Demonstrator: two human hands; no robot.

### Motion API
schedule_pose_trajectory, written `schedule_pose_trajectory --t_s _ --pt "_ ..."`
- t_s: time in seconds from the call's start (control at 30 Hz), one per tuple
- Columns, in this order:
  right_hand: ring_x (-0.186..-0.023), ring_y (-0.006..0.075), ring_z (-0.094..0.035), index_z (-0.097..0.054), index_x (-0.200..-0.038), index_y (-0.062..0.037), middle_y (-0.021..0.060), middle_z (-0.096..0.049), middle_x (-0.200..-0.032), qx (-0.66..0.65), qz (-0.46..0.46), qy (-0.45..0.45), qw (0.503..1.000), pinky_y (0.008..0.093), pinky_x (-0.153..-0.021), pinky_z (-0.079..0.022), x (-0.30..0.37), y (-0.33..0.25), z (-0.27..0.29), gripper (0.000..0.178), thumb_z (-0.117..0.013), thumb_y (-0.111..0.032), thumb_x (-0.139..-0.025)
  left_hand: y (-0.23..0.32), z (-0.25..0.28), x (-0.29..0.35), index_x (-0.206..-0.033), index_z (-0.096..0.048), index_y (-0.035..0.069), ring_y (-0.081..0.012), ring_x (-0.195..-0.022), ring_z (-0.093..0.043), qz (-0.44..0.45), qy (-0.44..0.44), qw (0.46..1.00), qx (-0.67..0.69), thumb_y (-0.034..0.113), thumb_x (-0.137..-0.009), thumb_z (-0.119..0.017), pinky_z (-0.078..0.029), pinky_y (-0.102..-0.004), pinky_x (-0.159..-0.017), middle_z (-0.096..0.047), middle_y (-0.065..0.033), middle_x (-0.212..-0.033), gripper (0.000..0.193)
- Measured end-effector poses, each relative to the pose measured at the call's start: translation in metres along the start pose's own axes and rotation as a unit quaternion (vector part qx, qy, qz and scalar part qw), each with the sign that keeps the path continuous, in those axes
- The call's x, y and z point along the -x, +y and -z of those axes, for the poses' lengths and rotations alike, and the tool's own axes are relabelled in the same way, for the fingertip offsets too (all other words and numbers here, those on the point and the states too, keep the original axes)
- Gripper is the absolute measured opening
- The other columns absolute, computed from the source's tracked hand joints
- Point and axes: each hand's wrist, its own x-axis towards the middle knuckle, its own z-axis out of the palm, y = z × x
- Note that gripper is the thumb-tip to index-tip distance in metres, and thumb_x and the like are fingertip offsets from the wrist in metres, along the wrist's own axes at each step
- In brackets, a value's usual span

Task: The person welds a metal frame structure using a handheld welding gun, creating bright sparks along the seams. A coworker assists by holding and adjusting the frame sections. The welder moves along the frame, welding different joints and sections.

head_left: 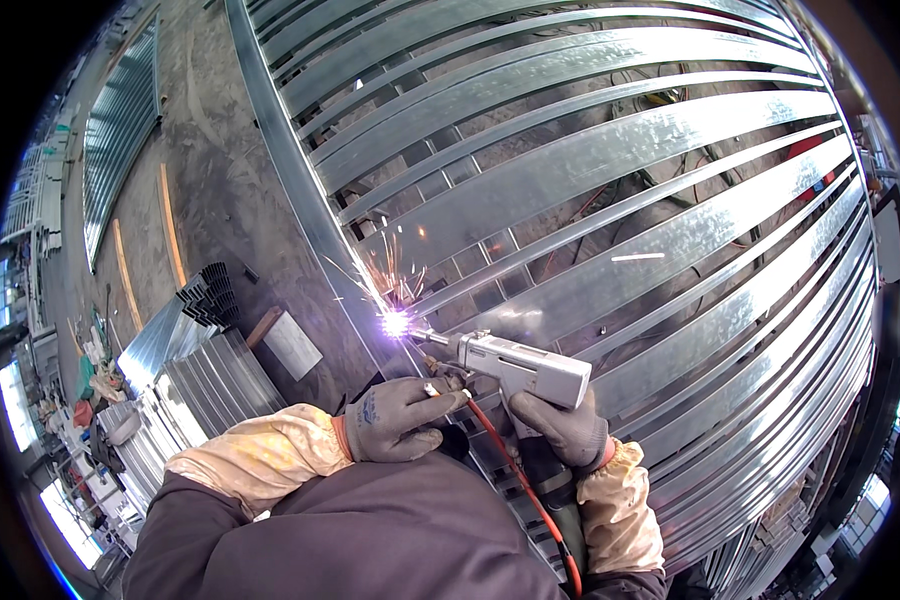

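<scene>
Torch [530, 368], gripped in your right hand [572, 425], slants forward-left, its tip [434, 338] sparking ahead of your left hand [390, 418] (fingers curled; whether they pinch anything, I can't tell).

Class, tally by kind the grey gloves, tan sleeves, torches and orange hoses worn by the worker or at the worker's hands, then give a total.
Grey gloves: 2
Tan sleeves: 2
Torch: 1
Orange hose: 1
Total: 6

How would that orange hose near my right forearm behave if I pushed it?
The orange hose would probably flex, since it runs in a curve from near your left hand. Being slim, it's likely light for its length, and its rounded surface may let it roll sideways.
</scene>
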Motion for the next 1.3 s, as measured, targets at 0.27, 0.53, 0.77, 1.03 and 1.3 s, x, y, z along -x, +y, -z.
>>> schedule_pose_trajectory --t_s 0.27,0.53,0.77,1.03,1.3 --pt "-0.077 0.008 -0.05 -0.056 -0.117 0.0006 0.0 -0.057 -0.088 0.012 0.004 0.002 1.0 0.0254 -0.066 -0.045 0.003 -0.001 0.0 0.029 -0.058 -0.02 -0.096 0.003 0.0 -0.002 -0.136 -0.044 0.001 -0.0387 -0.094 -0.06 -0.009 0.004 1.0 0.003 0.005 -0.072 -0.068 -0.049 -0.0459 -0.08 -0.059 -0.0218 -0.111 0.069" --pt "-0.077 0.0072 -0.051 -0.056 -0.119 -0.0008 -0.0003 -0.058 -0.089 0.002 0.011 0.007 1.0 0.0246 -0.066 -0.045 0.009 -0.003 -0.003 0.029 -0.057 -0.019 -0.097 0.009 0.0 -0.006 -0.134 -0.045 0.0 -0.0379 -0.093 -0.061 -0.013 -0.004 1.0 -0.002 0.006 -0.071 -0.068 -0.05 -0.0444 -0.08 -0.059 -0.0208 -0.11 0.067" --pt "-0.08 0.0095 -0.058 -0.052 -0.127 -0.0003 0.0045 -0.066 -0.093 -0.028 -0.005 -0.008 1.0 0.0254 -0.068 -0.048 0.015 -0.005 -0.003 0.035 -0.054 -0.019 -0.098 0.013 -0.005 -0.006 -0.131 -0.05 -0.002 -0.0372 -0.093 -0.061 -0.001 -0.001 1.0 -0.013 0.008 -0.07 -0.067 -0.05 -0.0426 -0.081 -0.06 -0.02 -0.108 0.064" --pt "-0.084 0.012 -0.062 -0.053 -0.126 0.0002 0.0069 -0.068 -0.091 -0.042 -0.019 -0.006 0.999 0.0263 -0.071 -0.049 0.034 0.005 0.001 0.035 -0.054 -0.02 -0.097 0.017 -0.011 -0.006 -0.132 -0.051 -0.001 -0.0379 -0.096 -0.06 0.01 -0.064 0.998 0.019 0.016 -0.077 -0.066 -0.049 -0.0435 -0.082 -0.059 -0.0193 -0.11 0.06" --pt "-0.071 0.0099 -0.059 -0.057 -0.117 0.0016 0.0031 -0.064 -0.085 -0.058 -0.043 -0.019 0.997 0.0267 -0.062 -0.049 0.035 0.017 0.004 0.03 -0.056 -0.02 -0.097 0.018 -0.016 -0.001 -0.134 -0.05 -0.001 -0.0387 -0.102 -0.059 0.014 -0.068 0.998 0.011 0.024 -0.085 -0.062 -0.048 -0.0429 -0.087 -0.058 -0.0209 -0.115 0.056"
